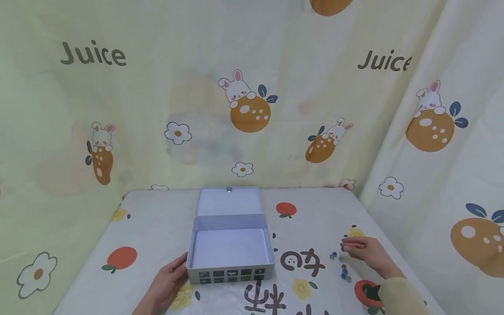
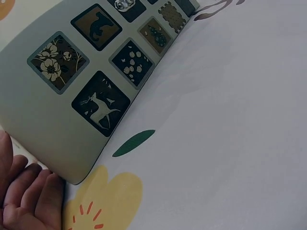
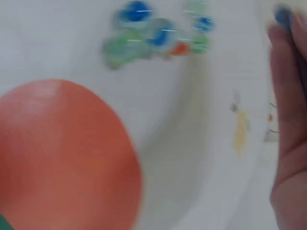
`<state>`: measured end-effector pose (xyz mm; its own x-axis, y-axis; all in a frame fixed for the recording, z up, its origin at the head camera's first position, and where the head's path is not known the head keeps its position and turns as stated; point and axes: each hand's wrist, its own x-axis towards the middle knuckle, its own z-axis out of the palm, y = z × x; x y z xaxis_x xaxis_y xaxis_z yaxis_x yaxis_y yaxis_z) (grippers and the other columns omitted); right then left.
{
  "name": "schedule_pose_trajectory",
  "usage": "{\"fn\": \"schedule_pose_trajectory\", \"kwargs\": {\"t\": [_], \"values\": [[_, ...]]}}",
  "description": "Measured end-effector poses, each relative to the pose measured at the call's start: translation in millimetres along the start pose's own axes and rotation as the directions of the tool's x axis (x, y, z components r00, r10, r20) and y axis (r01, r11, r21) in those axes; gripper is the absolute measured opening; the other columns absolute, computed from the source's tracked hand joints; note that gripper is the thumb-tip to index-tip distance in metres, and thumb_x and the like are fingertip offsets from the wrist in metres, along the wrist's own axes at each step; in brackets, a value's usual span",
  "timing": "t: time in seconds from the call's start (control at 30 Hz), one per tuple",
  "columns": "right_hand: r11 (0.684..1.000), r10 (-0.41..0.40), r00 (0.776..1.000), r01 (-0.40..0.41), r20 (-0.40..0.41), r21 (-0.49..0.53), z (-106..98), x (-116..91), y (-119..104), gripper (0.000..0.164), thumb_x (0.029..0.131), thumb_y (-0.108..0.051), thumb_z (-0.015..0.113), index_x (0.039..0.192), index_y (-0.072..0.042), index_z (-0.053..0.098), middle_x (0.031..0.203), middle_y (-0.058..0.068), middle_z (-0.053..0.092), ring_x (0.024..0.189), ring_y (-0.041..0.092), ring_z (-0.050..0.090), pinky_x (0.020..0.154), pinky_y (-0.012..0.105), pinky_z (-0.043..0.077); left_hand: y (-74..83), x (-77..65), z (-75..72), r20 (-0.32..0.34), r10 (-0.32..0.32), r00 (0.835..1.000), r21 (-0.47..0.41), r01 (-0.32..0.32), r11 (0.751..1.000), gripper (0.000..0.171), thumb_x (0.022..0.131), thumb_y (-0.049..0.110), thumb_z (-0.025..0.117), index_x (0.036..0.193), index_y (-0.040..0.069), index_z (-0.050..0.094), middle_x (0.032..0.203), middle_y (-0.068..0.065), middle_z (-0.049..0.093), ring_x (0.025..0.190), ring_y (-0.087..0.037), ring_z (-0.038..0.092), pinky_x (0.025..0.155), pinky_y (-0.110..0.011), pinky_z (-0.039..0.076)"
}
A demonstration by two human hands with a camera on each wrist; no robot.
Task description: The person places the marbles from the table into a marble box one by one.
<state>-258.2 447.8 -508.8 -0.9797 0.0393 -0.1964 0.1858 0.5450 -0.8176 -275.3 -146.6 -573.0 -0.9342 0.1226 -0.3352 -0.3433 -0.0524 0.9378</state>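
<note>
A pale rectangular tin box, with small picture squares on its front, stands at the middle of the table, its hinged lid tipped back. Its inside holds nothing visible. My left hand rests against the box's left side; the left wrist view shows its fingers by the lower corner. To the right of the box, my right hand is raised over the table and pinches a blue marble at the fingertips. Several glass marbles, blue, green and orange, lie in two loose groups beside that hand.
A white tablecloth printed with fruit, flowers and dark characters covers the table. Patterned curtains hang behind it and along both sides.
</note>
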Motion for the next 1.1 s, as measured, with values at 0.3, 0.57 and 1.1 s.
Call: {"fn": "schedule_pose_trajectory", "kwargs": {"t": [0.3, 0.57, 1.1], "values": [[0.992, -0.105, 0.976, 0.090, 0.193, 0.083, -3, -4, -20, 0.059, 0.099, -0.024, 0.069, 0.138, 0.016, 0.051, 0.133, 0.028, 0.066, 0.110, 0.016, 0.073, 0.095, 0.034, 0.064, 5.8, -3.5, -2.4, 0.013, 0.030, 0.999, 0.007, -0.030, 1.000, 0.055, 0.108, 0.014, 0.050, 0.157, -0.001, 0.032, 0.166, -0.024, 0.024, 0.154, -0.043, 0.023, 0.123, -0.056, 0.033], [0.973, -0.230, 0.952, 0.222, 0.202, 0.060, 70, 32, -121, 0.047, 0.096, -0.025, 0.073, 0.133, 0.001, 0.064, 0.127, 0.018, 0.073, 0.112, 0.025, 0.073, 0.098, 0.036, 0.063, 1.2, -3.9, 1.4, 0.027, 0.048, 0.998, -0.017, -0.047, 0.999, 0.056, 0.107, 0.015, 0.052, 0.157, -0.001, 0.032, 0.166, -0.024, 0.024, 0.154, -0.044, 0.022, 0.123, -0.056, 0.032], [0.956, -0.289, 0.928, 0.266, 0.236, 0.125, 174, 58, -202, 0.037, 0.094, -0.019, 0.075, 0.127, -0.003, 0.070, 0.117, 0.014, 0.077, 0.105, 0.021, 0.076, 0.094, 0.034, 0.064, -7.0, 4.2, -2.1, 0.049, 0.057, 0.997, -0.034, -0.055, 0.998, 0.059, 0.107, 0.018, 0.052, 0.158, -0.001, 0.030, 0.166, -0.024, 0.021, 0.154, -0.043, 0.022, 0.124, -0.053, 0.033]]}}
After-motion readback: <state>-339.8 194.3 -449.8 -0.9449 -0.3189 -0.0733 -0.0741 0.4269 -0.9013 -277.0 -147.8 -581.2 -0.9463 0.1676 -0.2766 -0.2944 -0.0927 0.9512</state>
